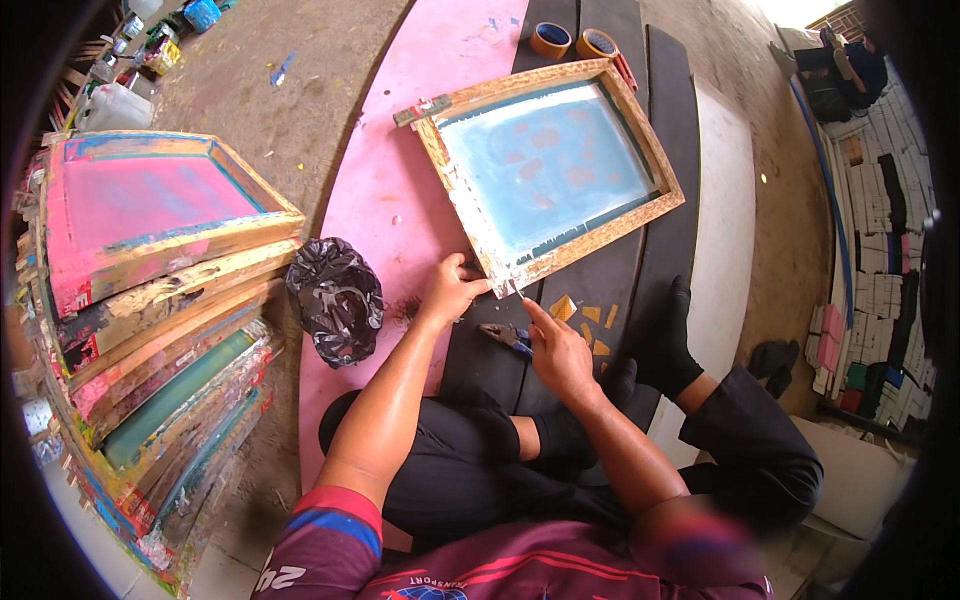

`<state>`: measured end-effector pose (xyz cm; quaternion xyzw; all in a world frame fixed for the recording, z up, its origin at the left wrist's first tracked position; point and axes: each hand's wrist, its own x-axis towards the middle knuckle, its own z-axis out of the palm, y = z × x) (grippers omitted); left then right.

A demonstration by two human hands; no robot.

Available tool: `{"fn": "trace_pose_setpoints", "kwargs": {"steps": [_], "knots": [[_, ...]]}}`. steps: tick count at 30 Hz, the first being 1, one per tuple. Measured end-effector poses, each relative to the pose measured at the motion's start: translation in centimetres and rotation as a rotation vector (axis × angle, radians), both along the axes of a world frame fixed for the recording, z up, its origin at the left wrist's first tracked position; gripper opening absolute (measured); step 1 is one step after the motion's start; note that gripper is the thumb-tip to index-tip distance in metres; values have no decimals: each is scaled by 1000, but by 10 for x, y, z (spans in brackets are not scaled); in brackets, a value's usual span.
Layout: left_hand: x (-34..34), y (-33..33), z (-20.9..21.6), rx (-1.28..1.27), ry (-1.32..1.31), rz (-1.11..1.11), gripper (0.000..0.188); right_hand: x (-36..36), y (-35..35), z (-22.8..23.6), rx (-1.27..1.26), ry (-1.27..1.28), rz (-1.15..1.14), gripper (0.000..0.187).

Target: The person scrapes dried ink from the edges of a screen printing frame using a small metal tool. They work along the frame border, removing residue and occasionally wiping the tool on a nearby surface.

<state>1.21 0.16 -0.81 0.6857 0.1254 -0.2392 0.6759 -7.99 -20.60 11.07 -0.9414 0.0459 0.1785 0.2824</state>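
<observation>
A wooden screen-printing frame (665, 203) with pale blue mesh lies tilted on black and pink boards before me. My left hand (453, 291) is closed on its near corner, thumb and fingers against the wood. At that same corner, my right hand (562, 352) grips a thin, slim tool (517, 291) whose tip meets the frame. Most of the tool is hidden by the fingers, so its kind is unclear. Between my hands lies a pair of pliers (508, 338) with dark handles. Several yellow-orange scraps (564, 307) lie right of the pliers.
Two tape rolls (550, 40) stand beyond the frame, beside a red-handled object (626, 73). A crumpled black plastic bag (335, 300) sits left of my left forearm. Stacked paint-stained screen frames (170, 250) fill the left side. Piled boards (880, 295) line the right.
</observation>
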Motion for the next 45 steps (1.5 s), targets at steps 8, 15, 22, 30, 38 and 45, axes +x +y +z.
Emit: {"fn": "trace_pose_setpoints", "kwargs": {"steps": [8,15,22,30,38,45], "knots": [[-3,-2,9,-38,40,73,92,-8,19,-6,-20,-26,-13,47],[-1,-3,10,-63,50,56,91,0,38,4,-159,116,-17,54],[-4,-2,-9,131,-36,58,74,14,59,16,-274,170,43,68],[25,10,4,166,-32,242,62,11,58,15,-264,182,39,68],[25,0,-17,331,-223,227,50,8,62,11,-250,79,35,63],[18,-3,21,705,-543,-10,47,13,64,17,-222,117,-28,55]]}}
